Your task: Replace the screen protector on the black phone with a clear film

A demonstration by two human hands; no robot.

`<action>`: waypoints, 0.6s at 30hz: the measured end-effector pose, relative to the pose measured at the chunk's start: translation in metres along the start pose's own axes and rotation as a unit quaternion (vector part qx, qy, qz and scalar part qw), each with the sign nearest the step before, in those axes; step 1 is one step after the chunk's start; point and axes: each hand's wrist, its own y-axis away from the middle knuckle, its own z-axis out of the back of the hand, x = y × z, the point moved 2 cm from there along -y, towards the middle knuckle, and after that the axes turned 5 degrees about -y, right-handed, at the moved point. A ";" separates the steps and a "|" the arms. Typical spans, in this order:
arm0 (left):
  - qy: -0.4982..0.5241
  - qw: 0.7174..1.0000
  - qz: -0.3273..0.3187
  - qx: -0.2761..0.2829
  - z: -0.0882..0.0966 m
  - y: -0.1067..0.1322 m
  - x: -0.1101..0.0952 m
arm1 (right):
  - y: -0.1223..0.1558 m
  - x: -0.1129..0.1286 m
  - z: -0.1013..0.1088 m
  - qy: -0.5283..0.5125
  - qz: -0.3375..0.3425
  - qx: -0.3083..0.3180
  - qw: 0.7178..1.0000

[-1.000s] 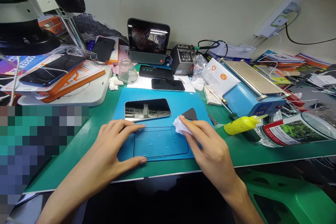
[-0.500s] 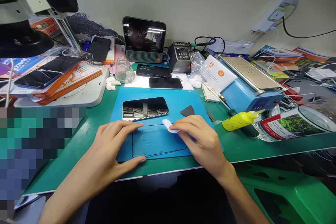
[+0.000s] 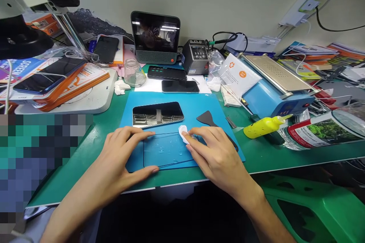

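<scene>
A clear phone glass panel (image 3: 165,150) with a thin black border lies on the blue mat (image 3: 129,100), wet droplets on its surface. My left hand (image 3: 122,155) spans its left end, fingers at the far edge and thumb at the near edge, gripping it. A folded white wipe (image 3: 183,133) is pinched in the fingers of my right hand (image 3: 213,148), against the right part of the glass. Just behind the panel rests a phone (image 3: 158,114) with a shiny, reflecting screen. A dark spatula-shaped scraper (image 3: 205,118) lies beyond my right hand, its handle partly hidden.
A yellow squeeze bottle (image 3: 261,127) and a large clear container (image 3: 313,133) lie at right, before a blue heating machine (image 3: 268,87). Two phones, a glass jar (image 3: 134,73) and a smart display (image 3: 155,38) stand behind. Orange boxes and a microscope (image 3: 25,19) occupy the left.
My right hand has shifted slightly, and the wipe has turned more upright in its fingers. Droplets on the glass show more clearly. My left hand keeps its hold; the view has tilted a little.
</scene>
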 end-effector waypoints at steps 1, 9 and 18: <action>-0.004 1.000 -0.001 -0.001 0.000 0.000 0.000 | 0.000 0.000 0.001 -0.008 -0.006 0.006 1.000; -0.072 0.997 -0.011 -0.013 -0.001 0.000 -0.004 | -0.006 -0.002 -0.001 -0.033 -0.018 0.025 0.999; -0.077 0.996 -0.036 -0.001 0.002 -0.002 -0.004 | 0.002 0.000 -0.004 -0.055 -0.025 0.003 0.998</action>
